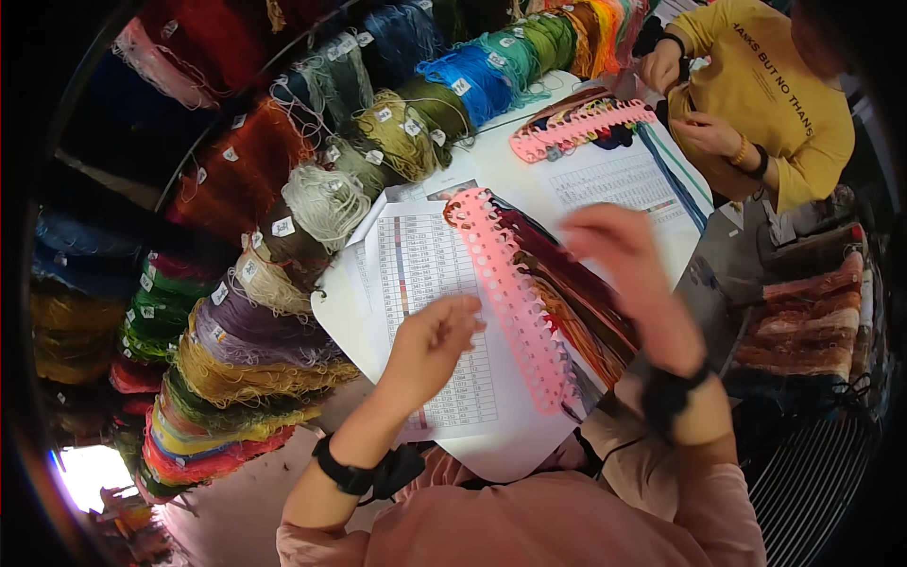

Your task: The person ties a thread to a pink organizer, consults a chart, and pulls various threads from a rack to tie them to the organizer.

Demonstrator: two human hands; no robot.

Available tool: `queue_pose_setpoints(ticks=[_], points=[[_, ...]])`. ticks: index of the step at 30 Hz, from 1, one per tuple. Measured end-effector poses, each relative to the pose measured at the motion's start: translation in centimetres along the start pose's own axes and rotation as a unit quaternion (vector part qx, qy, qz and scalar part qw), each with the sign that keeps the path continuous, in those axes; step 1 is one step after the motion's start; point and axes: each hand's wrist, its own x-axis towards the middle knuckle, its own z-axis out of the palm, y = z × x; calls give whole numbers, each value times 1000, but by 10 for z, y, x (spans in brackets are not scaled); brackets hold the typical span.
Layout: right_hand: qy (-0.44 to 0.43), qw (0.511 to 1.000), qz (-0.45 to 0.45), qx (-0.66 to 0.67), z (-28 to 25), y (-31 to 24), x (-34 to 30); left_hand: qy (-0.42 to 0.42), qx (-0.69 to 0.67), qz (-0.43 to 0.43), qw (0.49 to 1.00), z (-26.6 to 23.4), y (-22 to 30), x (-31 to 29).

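Pink strip (513, 304): long, flat, hole-punched, right of left hand (430, 347)
Threads (584, 323): fine, multicoloured, near right hand (616, 244)
Left grip: loosely half-open
Right grip: blurred, cannot tell

The perforated thread organizer (508, 295) lies on the chart sheet (425, 274); thread strands (578, 317) lie to its right. A second organizer (581, 130) lies behind, right. Thread hanks (326, 203) border the table (510, 170) at left and rear.

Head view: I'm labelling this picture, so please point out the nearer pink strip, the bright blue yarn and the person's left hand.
Nearer pink strip (508, 308): head view, about midway along its length.
Bright blue yarn (483, 93): head view, middle of the bundle.
Left hand (430, 344): head view, middle of the hand.
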Motion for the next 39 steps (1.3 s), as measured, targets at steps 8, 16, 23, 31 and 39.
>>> queue_pose_setpoints(ticks=[8, 16, 23, 31, 39], points=[[0, 987, 72, -142, 38, 87, 43, 135, -212, -196, 948, 7, 3, 82], [-7, 958, -48, -282, 50, 92, 60, 86, -167, -162, 969, -9, -24, 103], [-50, 940, -3, -337, 52, 83, 67, 40, -199, -118, 972, -23, -23, 115], [-60, 947, 6, -315, 51, 76, 68, 37, -189, -127, 973, -25, -20, 117], [-41, 930, -4, -365, 53, 86, 76, 57, -183, -46, 980, -25, -28, 122]])
